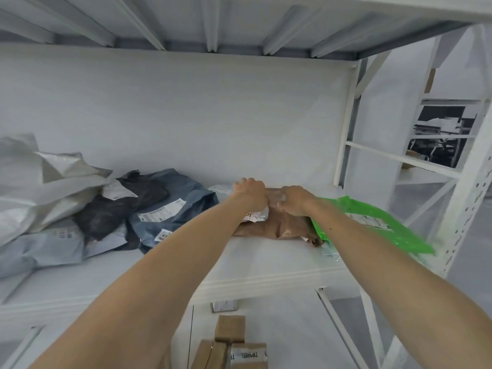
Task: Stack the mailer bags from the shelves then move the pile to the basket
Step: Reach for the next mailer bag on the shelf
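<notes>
Squaring up the mini stack before the lift

Got a crinkled brown paper mailer bag (282,227) lying flat mid-right on the white metal shelf (266,259), with a small white labelled mailer (257,216) on top and a bright green plastic mailer (372,225) touching its right side. Left hand (250,193) and right hand (292,201) close together, both curled down on the brown bag's far end. Better to line up edges first, then grip underneath, since that green one looks slippery. Still a heap of grey, black and blue-grey poly mailers (119,209) well apart on the left. No basket in view.
</notes>
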